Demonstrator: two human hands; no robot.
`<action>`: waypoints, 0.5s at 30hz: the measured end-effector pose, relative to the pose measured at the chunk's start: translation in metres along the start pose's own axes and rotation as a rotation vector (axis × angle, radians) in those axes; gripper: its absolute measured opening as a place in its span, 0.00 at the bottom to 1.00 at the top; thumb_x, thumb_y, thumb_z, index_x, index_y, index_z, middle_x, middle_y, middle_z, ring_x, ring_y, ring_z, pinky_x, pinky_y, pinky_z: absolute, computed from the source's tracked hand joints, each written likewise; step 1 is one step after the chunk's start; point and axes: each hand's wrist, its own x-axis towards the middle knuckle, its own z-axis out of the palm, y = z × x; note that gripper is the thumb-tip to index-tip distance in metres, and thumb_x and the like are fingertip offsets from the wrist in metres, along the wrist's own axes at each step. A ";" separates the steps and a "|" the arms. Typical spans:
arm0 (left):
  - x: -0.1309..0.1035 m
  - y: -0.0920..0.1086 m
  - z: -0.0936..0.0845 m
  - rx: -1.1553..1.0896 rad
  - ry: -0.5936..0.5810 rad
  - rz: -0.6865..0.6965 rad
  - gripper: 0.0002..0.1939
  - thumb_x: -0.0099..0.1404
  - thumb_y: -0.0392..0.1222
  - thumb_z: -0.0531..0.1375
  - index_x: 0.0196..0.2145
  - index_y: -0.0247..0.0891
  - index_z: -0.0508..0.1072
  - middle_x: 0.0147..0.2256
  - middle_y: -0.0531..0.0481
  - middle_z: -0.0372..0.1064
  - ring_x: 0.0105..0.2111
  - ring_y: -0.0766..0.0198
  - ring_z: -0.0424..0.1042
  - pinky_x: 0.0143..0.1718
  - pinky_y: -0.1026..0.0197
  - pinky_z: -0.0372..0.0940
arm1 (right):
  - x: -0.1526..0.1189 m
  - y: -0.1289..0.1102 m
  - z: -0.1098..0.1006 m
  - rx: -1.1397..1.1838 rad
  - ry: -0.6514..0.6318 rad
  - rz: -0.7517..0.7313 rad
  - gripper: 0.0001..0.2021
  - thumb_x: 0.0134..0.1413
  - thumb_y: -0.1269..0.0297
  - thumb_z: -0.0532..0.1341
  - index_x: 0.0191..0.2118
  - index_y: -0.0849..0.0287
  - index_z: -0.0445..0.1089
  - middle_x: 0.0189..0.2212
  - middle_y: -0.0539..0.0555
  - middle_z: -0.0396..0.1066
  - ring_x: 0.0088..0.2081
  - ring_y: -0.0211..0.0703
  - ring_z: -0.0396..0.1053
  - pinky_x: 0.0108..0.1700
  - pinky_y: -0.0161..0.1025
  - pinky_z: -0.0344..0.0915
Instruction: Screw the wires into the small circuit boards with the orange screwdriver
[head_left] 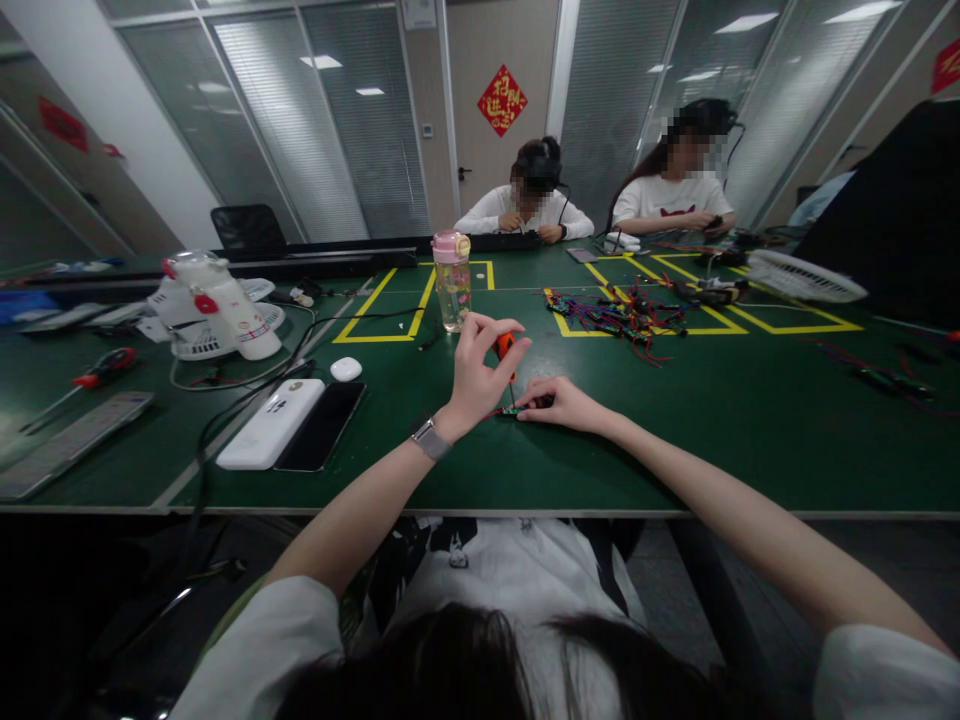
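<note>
head view: left hand [480, 364] pinches orange screwdriver [505, 345]; circuit board [510, 411] below, pinched by right hand [561, 403].

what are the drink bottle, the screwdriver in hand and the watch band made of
Bottle: clear, smooth plastic or perhaps glass, since the background shows through; its pink lid looks like plastic.
Screwdriver: handle probably plastic, given its bright orange colour; the thin, straight shaft suggests metal.
Watch band: likely metal, from its silvery-grey sheen, though fabric is possible.

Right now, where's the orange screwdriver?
Near the head view's centre: the screwdriver is in the left hand, nearly upright over the circuit board by the right hand.
</note>
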 end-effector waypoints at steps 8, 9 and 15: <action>-0.002 0.002 0.000 -0.200 -0.149 -0.066 0.15 0.73 0.42 0.45 0.50 0.40 0.66 0.46 0.46 0.69 0.42 0.64 0.71 0.44 0.59 0.66 | 0.000 0.001 0.000 0.006 0.003 -0.003 0.18 0.49 0.50 0.66 0.38 0.61 0.79 0.25 0.52 0.66 0.26 0.37 0.61 0.29 0.35 0.58; -0.002 0.002 0.001 -0.189 -0.138 -0.057 0.14 0.72 0.42 0.47 0.50 0.40 0.67 0.44 0.46 0.70 0.40 0.65 0.71 0.43 0.59 0.66 | 0.000 0.001 0.000 0.007 0.003 -0.001 0.18 0.49 0.50 0.66 0.38 0.61 0.79 0.25 0.51 0.66 0.26 0.37 0.61 0.29 0.35 0.58; 0.000 0.002 0.000 -0.020 -0.019 0.048 0.08 0.63 0.47 0.62 0.37 0.40 0.72 0.33 0.52 0.67 0.34 0.66 0.66 0.40 0.60 0.64 | 0.000 -0.001 0.000 0.008 0.000 0.006 0.18 0.49 0.51 0.66 0.38 0.61 0.79 0.25 0.51 0.66 0.26 0.37 0.61 0.29 0.35 0.58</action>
